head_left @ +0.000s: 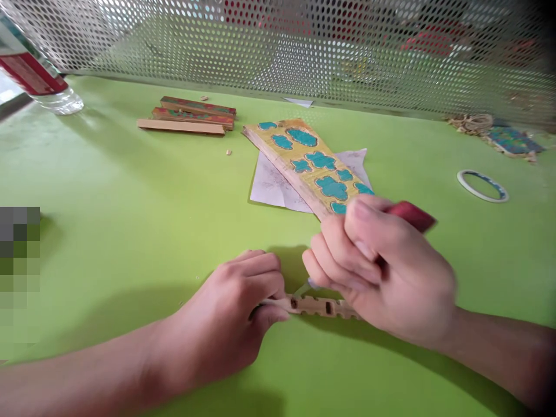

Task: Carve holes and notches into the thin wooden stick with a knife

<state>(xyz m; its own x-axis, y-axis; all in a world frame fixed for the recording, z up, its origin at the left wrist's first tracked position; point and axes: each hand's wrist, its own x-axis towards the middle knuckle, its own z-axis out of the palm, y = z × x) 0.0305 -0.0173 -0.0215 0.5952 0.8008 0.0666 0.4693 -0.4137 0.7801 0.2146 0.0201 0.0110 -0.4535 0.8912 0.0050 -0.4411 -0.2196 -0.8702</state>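
Observation:
A narrow wooden strip (pixel 316 306) with notched edges and dark slots lies low in the middle of the view. My left hand (pixel 243 295) pinches its left end between thumb and fingers. Closed in a fist, my right hand (pixel 386 266) grips a tool with a red handle (pixel 412 216). The tool's thin metal tip (pixel 303 288) comes out below the fist and meets the strip near a dark slot. My right hand and wrist cover the strip's right end. Just behind that hand is a yellow board (pixel 299 167) painted with blue-green shapes.
White paper (pixel 271 188) lies under the board on the green table (pixel 130 231). Painted wooden strips (pixel 182 126) and a bottle (pixel 47 81) are at the back left. A tape roll (pixel 482 186) and string (pixel 471 123) lie right. A perforated metal screen (pixel 260 52) borders the back.

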